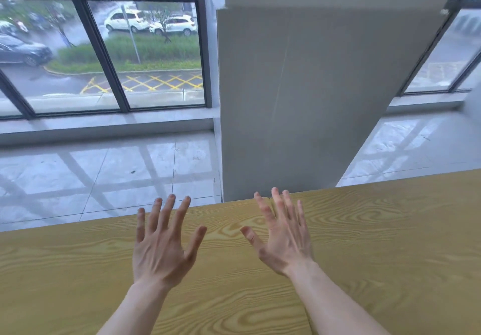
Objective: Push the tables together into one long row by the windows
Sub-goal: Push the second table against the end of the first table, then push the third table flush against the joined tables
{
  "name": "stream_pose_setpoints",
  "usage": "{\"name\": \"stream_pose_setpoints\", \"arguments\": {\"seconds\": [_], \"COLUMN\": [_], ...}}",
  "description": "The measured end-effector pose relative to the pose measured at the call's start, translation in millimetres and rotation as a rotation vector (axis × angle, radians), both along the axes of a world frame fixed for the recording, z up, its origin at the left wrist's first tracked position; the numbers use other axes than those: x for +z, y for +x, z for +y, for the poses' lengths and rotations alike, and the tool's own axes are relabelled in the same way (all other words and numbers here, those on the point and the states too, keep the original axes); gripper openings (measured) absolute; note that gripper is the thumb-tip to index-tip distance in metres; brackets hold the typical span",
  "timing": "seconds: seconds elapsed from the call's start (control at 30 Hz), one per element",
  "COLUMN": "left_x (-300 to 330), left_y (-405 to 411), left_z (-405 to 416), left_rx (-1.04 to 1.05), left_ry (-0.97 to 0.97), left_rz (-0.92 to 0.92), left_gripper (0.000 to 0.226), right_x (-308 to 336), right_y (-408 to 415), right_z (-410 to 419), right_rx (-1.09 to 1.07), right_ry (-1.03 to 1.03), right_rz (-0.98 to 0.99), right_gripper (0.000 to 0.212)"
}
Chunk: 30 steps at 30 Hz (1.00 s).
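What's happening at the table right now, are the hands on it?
A person holds both hands open, fingers spread, over a wood-grain table. The left hand and right hand grip nothing; contact with the top is unclear. The table's far edge faces a grey pillar and the windows.

Pillar (312,100) against table's (390,230) far edge

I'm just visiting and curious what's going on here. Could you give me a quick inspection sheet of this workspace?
Surface: yellow wood-grain laminate table top, its far edge facing the windows.
Job's things: only this one table in view.
Clutter: nothing seen.
Hands: left hand and right hand open, fingers spread, over the top; contact unclear.
Cables: nothing seen.
Surroundings: grey square concrete pillar, dark-framed windows, glossy pale tiled floor, parked cars outside.
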<state>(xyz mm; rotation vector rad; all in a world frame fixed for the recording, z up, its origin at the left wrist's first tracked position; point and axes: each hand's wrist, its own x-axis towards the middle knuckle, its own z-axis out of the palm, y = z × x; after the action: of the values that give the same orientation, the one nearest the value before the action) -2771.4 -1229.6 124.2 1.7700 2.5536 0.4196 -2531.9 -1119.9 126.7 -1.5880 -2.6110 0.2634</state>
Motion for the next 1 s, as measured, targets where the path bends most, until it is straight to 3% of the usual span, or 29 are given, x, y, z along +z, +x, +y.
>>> {"name": "stream_pose_setpoints", "arguments": {"seconds": [0.4, 0.67, 1.0], "left_x": [100.9, 139.0, 171.6], "left_y": [97.9, 180.0, 407.9], "left_z": [-139.2, -176.1, -139.3], "left_rx": [-0.099, -0.157, -0.349], "left_ry": [0.162, 0.188, 0.241], "left_rz": [-0.020, -0.009, -0.004], "left_gripper": [0.079, 0.077, 0.080], "right_x": [132.7, 181.9, 209.7], "right_y": [96.4, 208.3, 436.9], "right_z": [-168.5, -213.8, -239.4], "right_rx": [-0.086, -0.215, -0.398], "right_ry": [0.150, 0.215, 0.234], "right_rz": [0.089, 0.116, 0.117], "right_gripper": [0.090, 0.091, 0.090]}}
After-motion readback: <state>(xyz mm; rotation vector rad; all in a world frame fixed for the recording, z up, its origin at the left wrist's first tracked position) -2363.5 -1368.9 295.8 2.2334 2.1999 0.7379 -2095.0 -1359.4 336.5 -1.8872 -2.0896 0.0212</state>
